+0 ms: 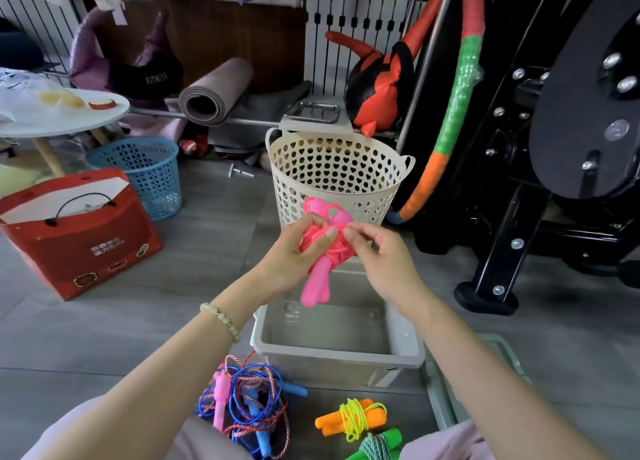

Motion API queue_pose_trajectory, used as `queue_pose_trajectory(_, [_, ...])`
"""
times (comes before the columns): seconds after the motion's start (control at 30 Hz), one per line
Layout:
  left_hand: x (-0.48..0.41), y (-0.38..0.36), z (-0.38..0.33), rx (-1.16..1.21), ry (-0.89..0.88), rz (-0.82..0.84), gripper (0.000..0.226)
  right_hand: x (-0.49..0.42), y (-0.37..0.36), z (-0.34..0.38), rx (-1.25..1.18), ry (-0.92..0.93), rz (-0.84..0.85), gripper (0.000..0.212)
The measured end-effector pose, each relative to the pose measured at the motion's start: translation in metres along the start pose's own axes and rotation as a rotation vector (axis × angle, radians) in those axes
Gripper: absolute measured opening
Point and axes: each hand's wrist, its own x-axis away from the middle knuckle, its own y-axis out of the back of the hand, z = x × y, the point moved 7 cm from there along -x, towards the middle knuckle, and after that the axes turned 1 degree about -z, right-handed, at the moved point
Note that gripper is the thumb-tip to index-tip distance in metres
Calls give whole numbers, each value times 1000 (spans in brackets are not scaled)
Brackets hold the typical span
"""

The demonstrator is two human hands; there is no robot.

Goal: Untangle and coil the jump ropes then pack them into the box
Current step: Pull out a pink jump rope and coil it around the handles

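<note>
Box: a translucent grey box [339,355] stands open on the floor in front of the person; every place below is given from it.
Pink jump rope [315,279]: held in the air straight above the box, not touching it. Its cord is bunched into a tight wad round the two pink handles, whose lower ends hang down toward the box's far rim.
Left hand [294,251]: above the box's far left corner, fingers curled round the wad of pink cord and thumb laid across it, so it grips the bundle.
Right hand [381,262]: above the box's far right side, thumb and forefinger pinching a strand of pink cord at the top of the bundle.
Bracelet [221,321]: pale beads on the left wrist, just left of the box.
Tangled ropes [246,400]: a knot of blue and red-white cords with pink and blue handles, on the floor at the box's near left corner.
Orange-handled rope [353,416]: wound in yellow cord, just in front of the box.
Green-handled rope [377,444]: wound up, nearer the person than the orange one.
Grey lid [446,404]: flat on the floor at the box's right side.
Cream basket [332,172]: upright just behind the box.
Red bag [79,237]: well to the box's left, farther back.
</note>
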Motion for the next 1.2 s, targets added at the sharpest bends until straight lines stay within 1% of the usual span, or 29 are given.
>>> queue_pose_trajectory(0.07, [1,-4,2,71,38,27,7,-1,2,-4,-133,-58,28,16])
queue_pose_trajectory(0.13, [0,-3,0,123,36,2,5,2,-1,-2,-262,-94,79,19])
queue_pose_trajectory(0.17, [1,-1,0,130,27,-17,5,4,-4,-1,-282,-92,107,20])
queue_pose_trajectory(0.23, [2,2,-1,149,24,-44,6,6,-6,0,-245,-72,145,19])
queue_pose_trajectory(0.3, [5,1,3,211,76,-71,7,6,-5,-1,-99,-30,150,15])
queue_pose_trajectory(0.33, [6,0,6,258,113,-96,15,6,-4,-1,-39,-3,126,10])
queue_pose_trajectory(0.37, [8,-2,9,311,157,-127,23,6,-2,1,5,40,82,10])
queue_pose_trajectory(0.43, [10,-8,16,392,267,-173,35,7,3,3,39,111,-22,18])
queue_pose_trajectory(0.47, [9,-10,18,394,313,-182,40,8,5,4,35,128,-64,17])
queue_pose_trajectory(0.53, [6,-9,19,354,342,-179,47,10,7,7,10,136,-115,13])
queue_pose_trajectory(0.6, [3,-9,20,359,377,-140,60,10,6,4,-95,80,-125,11])
queue_pose_trajectory(0.63, [3,-12,24,384,421,-81,71,12,4,3,-172,41,-126,11])
queue_pose_trajectory(0.67, [5,-18,27,433,481,19,78,13,3,1,-240,3,-129,12])
queue_pose_trajectory(0.7, [10,-27,26,491,539,134,79,14,2,-1,-273,-20,-134,12])
queue_pose_trajectory(0.73, [15,-35,24,548,567,228,75,14,3,-1,-267,-22,-141,13])
queue_pose_trajectory(0.77, [17,-39,22,595,571,266,72,14,4,1,-242,-3,-144,13])
queue_pose_trajectory(0.8, [16,-39,20,629,568,255,69,13,5,4,-227,20,-144,14])
queue_pose_trajectory(0.9, [11,-33,18,619,535,123,66,11,9,9,-273,38,-144,18])
queue_pose_trajectory(1.0, [9,-27,16,603,507,77,50,9,10,12,-264,36,-143,13])
queue_pose_trajectory(1.03, [8,-24,16,585,490,75,48,10,10,14,-273,55,-135,11])
queue_pose_trajectory(1.1, [6,-19,14,514,456,80,50,10,8,21,-292,100,-106,8])
queue_pose_trajectory(1.2, [4,-6,15,372,441,-20,42,13,2,29,-233,171,-39,12])
